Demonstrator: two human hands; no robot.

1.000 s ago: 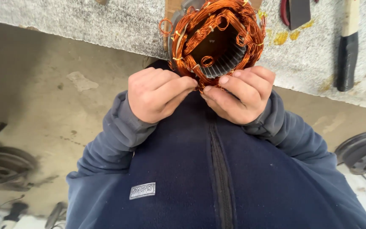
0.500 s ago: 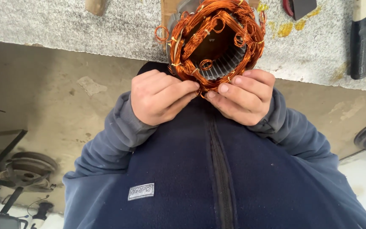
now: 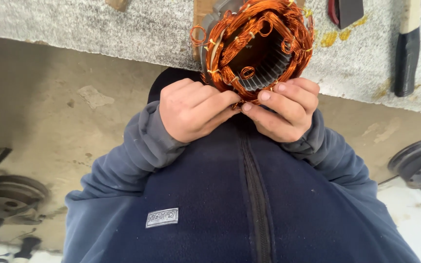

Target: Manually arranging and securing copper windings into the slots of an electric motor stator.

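Copper-wound stator [image 3: 259, 48], gripped at its near rim.
Left hand [image 3: 193, 109] and right hand [image 3: 283, 112] pinched together on windings; best worked gently, avoiding kinks.

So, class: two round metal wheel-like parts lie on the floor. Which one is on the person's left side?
The rusty disc at the lower left of the view, below the left sleeve. The darker grooved wheel lies on the right.

- Even, soft daylight; no hard shadows anywhere.
- Faint sheen on the copper windings [image 3: 259, 48].
- Sharp centre, mild softness toward the corners.
- Slight wide-angle stretching at the edges.
- No glare, no motion blur.
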